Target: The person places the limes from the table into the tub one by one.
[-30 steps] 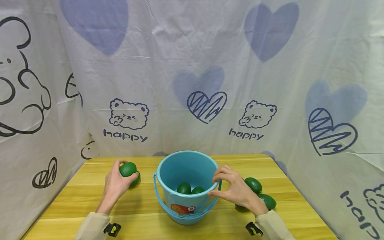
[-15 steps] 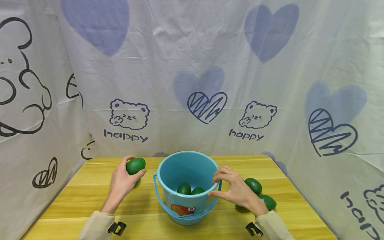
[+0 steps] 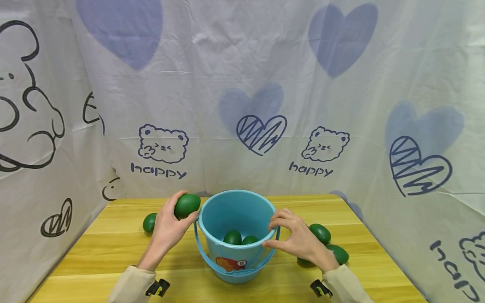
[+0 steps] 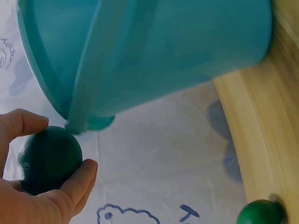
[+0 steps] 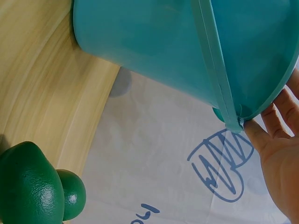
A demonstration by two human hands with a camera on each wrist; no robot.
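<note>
My left hand (image 3: 169, 223) holds a green lime (image 3: 187, 205) between thumb and fingers, at the left side of a light blue bucket (image 3: 227, 269). In the left wrist view the held lime (image 4: 51, 158) is beside the bucket's rim, near the handle (image 4: 96, 70) hinge. My right hand (image 3: 293, 237) grips the bucket's right rim, its thumb in front and fingers along the edge. Two limes lie inside the bucket, one lime (image 3: 232, 237) more visible than the other lime (image 3: 249, 240), which the rim partly hides.
On the wooden table (image 3: 182, 269), a lime (image 3: 149, 223) lies behind my left hand. Several limes, including one lime (image 3: 320, 233) and another lime (image 3: 338, 254), sit right of the bucket, partly behind my right hand. A printed cloth (image 3: 242, 84) hangs behind and beside the table.
My left hand has lifted a lime and carried it right to the bucket's rim, uncovering the lime left on the table. My right hand has stayed on the rim.
</note>
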